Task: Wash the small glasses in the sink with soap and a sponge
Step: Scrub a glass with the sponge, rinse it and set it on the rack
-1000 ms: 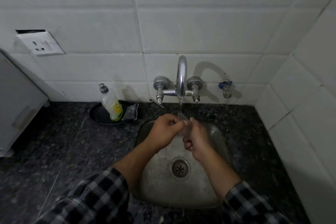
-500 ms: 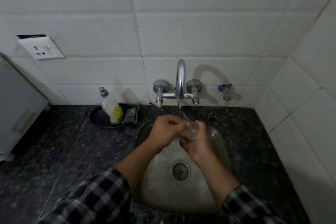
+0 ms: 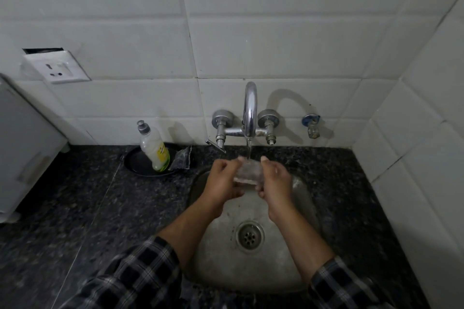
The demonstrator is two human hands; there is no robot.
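Observation:
A small clear glass [image 3: 248,171] is held over the steel sink [image 3: 296,266], directly under the water running from the chrome tap [image 3: 250,110]. My left hand [image 3: 222,179] grips its left side and my right hand [image 3: 276,183] grips its right side. The glass looks blurred and wet, so I cannot tell which way its mouth points. A soap bottle [image 3: 154,147] with a grey cap stands on a dark round dish [image 3: 136,160] left of the tap, with a dark scrubbing sponge [image 3: 182,158] beside it.
Black speckled granite counter [image 3: 75,208] surrounds the sink. White tiled walls rise behind and on the right. A wall socket [image 3: 59,68] sits at upper left, a grey appliance [image 3: 22,138] at the left edge, a small valve [image 3: 312,125] right of the tap.
The glass went from tilted in the left hand's fingertips to held between both hands under the stream. The hands have spread apart, and the view has dipped slightly.

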